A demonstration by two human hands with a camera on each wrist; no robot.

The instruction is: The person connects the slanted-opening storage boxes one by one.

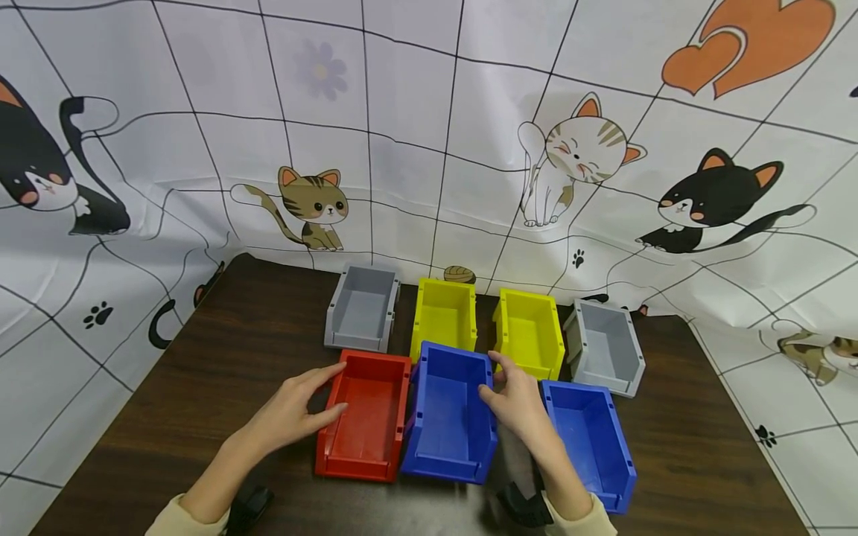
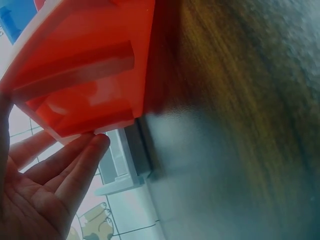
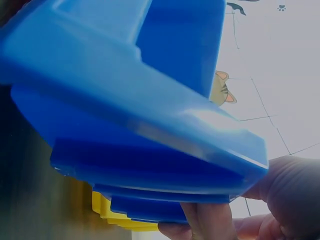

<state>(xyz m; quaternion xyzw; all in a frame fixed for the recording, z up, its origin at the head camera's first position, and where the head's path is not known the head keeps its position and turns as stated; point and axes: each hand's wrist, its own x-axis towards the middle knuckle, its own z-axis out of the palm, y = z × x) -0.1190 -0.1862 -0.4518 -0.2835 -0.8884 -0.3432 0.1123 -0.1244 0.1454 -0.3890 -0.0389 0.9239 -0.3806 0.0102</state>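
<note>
Side by side near the table's front stand a red bin (image 1: 369,417) and a blue bin (image 1: 447,417), both open-topped. My left hand (image 1: 284,413) grips the red bin's left wall, its thumb over the rim. In the left wrist view the fingertips touch the outer side of that wall. On the other side, my right hand (image 1: 519,402) holds the blue bin by its right wall. The right wrist view has its fingers tucked under the rim, partly hidden by the bin. No contents show in either bin.
Behind stand a grey bin (image 1: 362,305), two yellow bins (image 1: 445,313) (image 1: 529,331) and another grey bin (image 1: 606,342). A second blue bin (image 1: 590,443) lies right of my right hand. A cat-printed sheet (image 1: 402,171) hangs beyond the dark wooden table (image 1: 181,402).
</note>
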